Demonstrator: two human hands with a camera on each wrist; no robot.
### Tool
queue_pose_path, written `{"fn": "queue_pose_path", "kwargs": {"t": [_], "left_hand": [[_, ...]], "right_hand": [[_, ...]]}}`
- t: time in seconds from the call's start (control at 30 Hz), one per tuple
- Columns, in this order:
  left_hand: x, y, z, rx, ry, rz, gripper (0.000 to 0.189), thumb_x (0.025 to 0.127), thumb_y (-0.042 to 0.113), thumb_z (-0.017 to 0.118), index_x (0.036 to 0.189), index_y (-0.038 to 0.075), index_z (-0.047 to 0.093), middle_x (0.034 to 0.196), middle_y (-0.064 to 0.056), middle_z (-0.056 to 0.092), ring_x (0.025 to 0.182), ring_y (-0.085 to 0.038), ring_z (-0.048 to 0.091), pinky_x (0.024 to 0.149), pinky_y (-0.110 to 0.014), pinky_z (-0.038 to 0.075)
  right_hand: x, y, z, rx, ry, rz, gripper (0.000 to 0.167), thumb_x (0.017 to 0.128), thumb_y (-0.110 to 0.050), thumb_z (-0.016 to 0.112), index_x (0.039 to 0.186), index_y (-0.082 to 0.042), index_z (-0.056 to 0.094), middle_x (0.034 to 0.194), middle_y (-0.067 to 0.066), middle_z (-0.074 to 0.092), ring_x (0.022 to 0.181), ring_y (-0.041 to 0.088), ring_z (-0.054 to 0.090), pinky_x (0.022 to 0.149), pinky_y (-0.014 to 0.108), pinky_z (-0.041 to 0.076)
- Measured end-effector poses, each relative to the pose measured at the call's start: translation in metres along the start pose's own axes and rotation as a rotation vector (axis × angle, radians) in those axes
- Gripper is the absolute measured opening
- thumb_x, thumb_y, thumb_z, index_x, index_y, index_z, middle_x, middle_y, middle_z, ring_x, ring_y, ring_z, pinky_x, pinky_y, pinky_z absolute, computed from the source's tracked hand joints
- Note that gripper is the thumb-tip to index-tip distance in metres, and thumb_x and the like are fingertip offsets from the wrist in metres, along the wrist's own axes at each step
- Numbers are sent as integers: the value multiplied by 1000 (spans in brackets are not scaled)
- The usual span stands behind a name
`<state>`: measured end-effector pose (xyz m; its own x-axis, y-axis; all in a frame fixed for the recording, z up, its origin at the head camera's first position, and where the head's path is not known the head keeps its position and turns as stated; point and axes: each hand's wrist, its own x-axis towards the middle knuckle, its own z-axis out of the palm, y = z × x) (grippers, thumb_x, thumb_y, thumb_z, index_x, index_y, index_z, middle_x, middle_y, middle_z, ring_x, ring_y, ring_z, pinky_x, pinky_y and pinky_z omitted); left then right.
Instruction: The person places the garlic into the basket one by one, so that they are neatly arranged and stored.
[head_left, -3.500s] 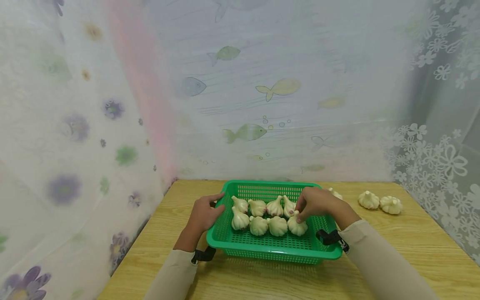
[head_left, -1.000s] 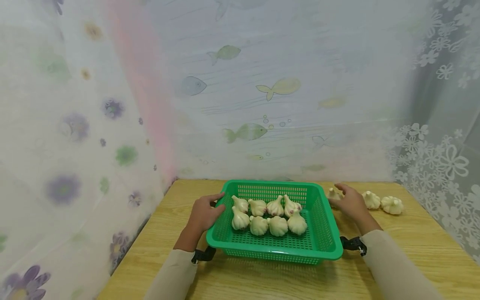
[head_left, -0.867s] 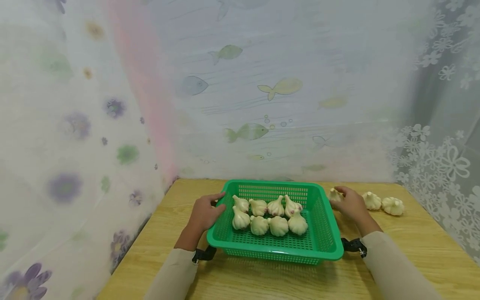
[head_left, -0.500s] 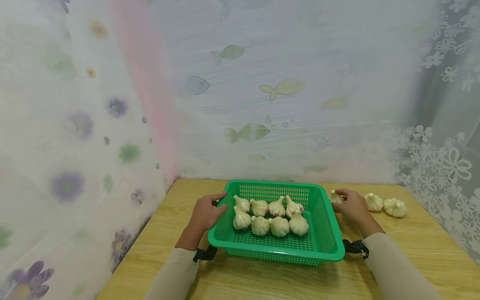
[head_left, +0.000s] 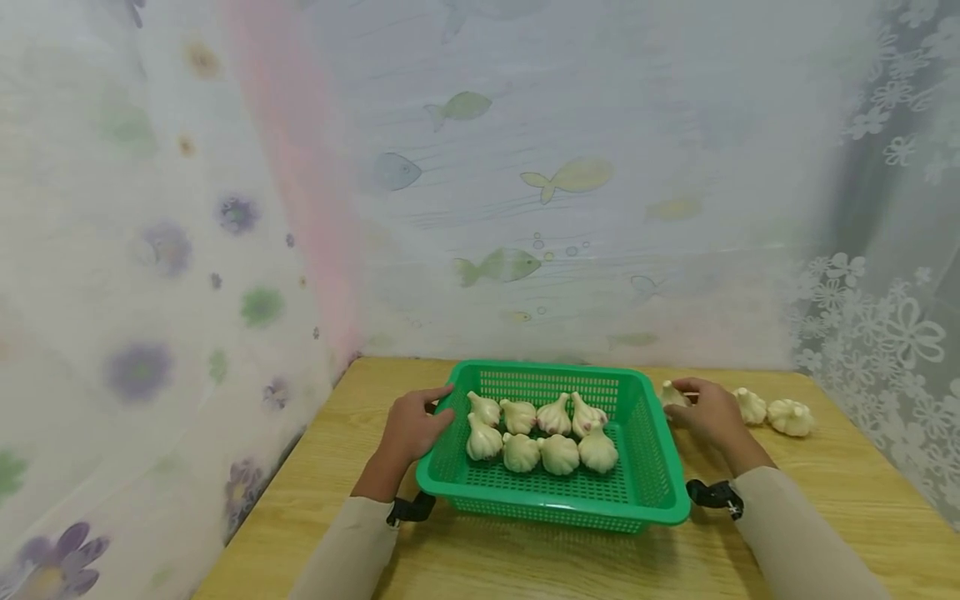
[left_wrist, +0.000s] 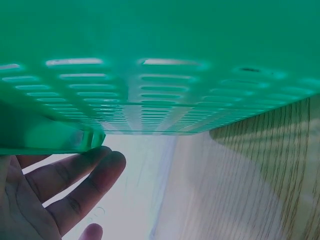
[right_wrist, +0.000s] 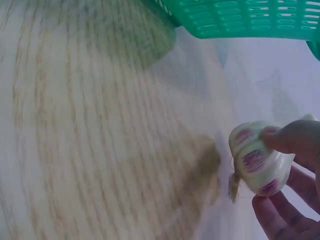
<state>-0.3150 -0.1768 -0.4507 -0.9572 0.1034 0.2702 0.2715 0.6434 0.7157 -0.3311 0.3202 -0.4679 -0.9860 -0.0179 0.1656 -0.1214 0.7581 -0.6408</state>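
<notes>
A green plastic basket (head_left: 555, 508) stands on the table with several pale garlic bulbs (head_left: 558, 454) inside, set in two rows. My left hand (head_left: 411, 427) holds the basket's left rim; in the left wrist view its fingers (left_wrist: 82, 195) reach beneath that rim. Just beyond the basket's right side, my right hand (head_left: 708, 412) pinches another garlic bulb (head_left: 672, 394). In the right wrist view this garlic bulb (right_wrist: 260, 160) shows purple streaks and dry roots, thumb on one side and fingertips on the other.
Two more garlic bulbs, one (head_left: 750, 406) nearer and one (head_left: 790, 417) farther right, sit on the wooden table (head_left: 825, 500) beside my right hand. Printed curtains (head_left: 570, 292) hang close behind the table and along its left side.
My right hand has left the bulb in the basket's front row and moved right, out over the rim. Its fingers have come together on a bulb outside. The left hand stays put.
</notes>
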Motion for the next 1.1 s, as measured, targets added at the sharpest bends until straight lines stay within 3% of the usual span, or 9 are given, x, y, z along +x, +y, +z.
{"fn": "queue_pose_path", "kwargs": {"t": [0.1, 0.33, 0.6, 0.77, 0.9, 1.1], "left_hand": [[-1, 0, -1, 9, 2, 4, 48, 95, 26, 62, 142, 22, 67, 92, -6, 72, 89, -23, 68, 47, -32, 42], [-1, 0, -1, 5, 3, -1, 47, 95, 26, 63, 141, 22, 67, 109, -9, 76, 84, -19, 67, 48, -33, 44], [-1, 2, -1, 6, -7, -7, 48, 95, 27, 61, 143, 22, 66, 88, -7, 71, 71, -17, 63, 47, -32, 40], [-2, 2, -1, 19, -1, -15, 48, 95, 27, 62, 142, 23, 66, 103, -8, 75, 71, -15, 62, 47, -32, 41], [-2, 3, -1, 4, -6, -17, 48, 95, 27, 62, 143, 22, 66, 102, -9, 74, 77, -18, 64, 47, -32, 41], [-1, 2, 0, 5, -2, -10, 48, 95, 26, 61, 142, 21, 66, 122, -13, 74, 85, -20, 68, 50, -33, 46]], "right_hand": [[0, -3, -1, -5, 7, -1, 57, 100, -25, 67, 147, 3, 53, 144, 32, 54, 128, 51, 55, 90, 58, 55], [0, -15, -10, -38, 27, -37, 56, 99, -24, 68, 145, 5, 55, 142, 33, 56, 125, 52, 56, 87, 58, 56], [4, -33, -26, -71, 31, -90, 55, 97, -23, 71, 143, 4, 58, 136, 36, 58, 116, 53, 61, 72, 46, 60], [6, -43, -32, -110, 41, -115, 54, 96, -23, 72, 142, 3, 59, 135, 34, 58, 116, 53, 60, 74, 50, 60], [6, -51, -35, -120, 43, -133, 53, 96, -23, 72, 141, 3, 60, 137, 33, 56, 117, 52, 59, 76, 52, 59], [6, -66, -42, -138, 53, -166, 51, 96, -22, 71, 140, 2, 61, 137, 31, 57, 118, 51, 58, 79, 55, 57]]}}
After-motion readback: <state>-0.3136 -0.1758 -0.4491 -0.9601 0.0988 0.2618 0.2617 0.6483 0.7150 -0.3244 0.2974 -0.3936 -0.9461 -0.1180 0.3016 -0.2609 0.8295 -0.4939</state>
